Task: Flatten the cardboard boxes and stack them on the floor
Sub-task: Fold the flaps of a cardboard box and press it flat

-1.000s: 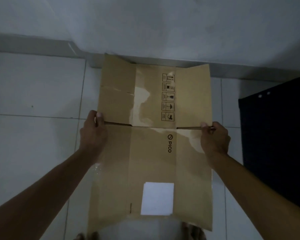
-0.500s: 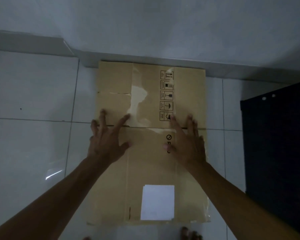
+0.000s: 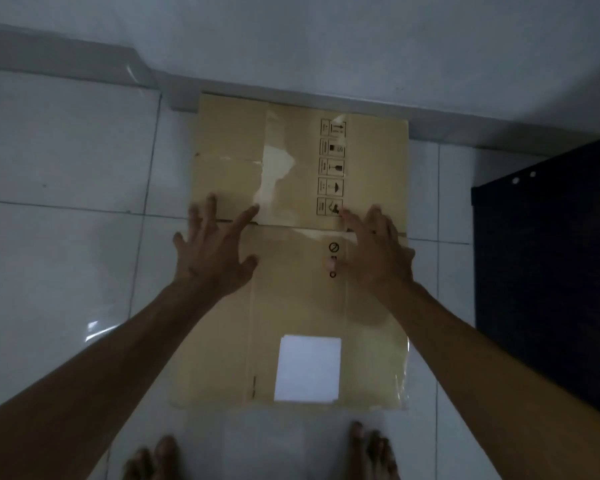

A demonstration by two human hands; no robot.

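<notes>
On floor (image 3: pixel 66 150), flattened tan cardboard box (image 3: pixel 298 306)

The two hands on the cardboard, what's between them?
In the head view, only the flattened cardboard box lies between the left hand and right hand: bare cardboard with a printed logo.

The flattened cardboard box (image 3: pixel 291 299) lies on the floor (image 3: pixel 66 150), and its far edge is just beside the wall base (image 3: pixel 326 98). The left hand (image 3: pixel 212 258) rests on the box near its left edge, and the right hand (image 3: pixel 378 251) near its right edge, both about the middle fold. A label (image 3: pixel 307 368) sits on the near part of the box. A cabinet (image 3: pixel 551 271) stands to the right. Two bare feet (image 3: pixel 371 452) are before the near edge.
</notes>
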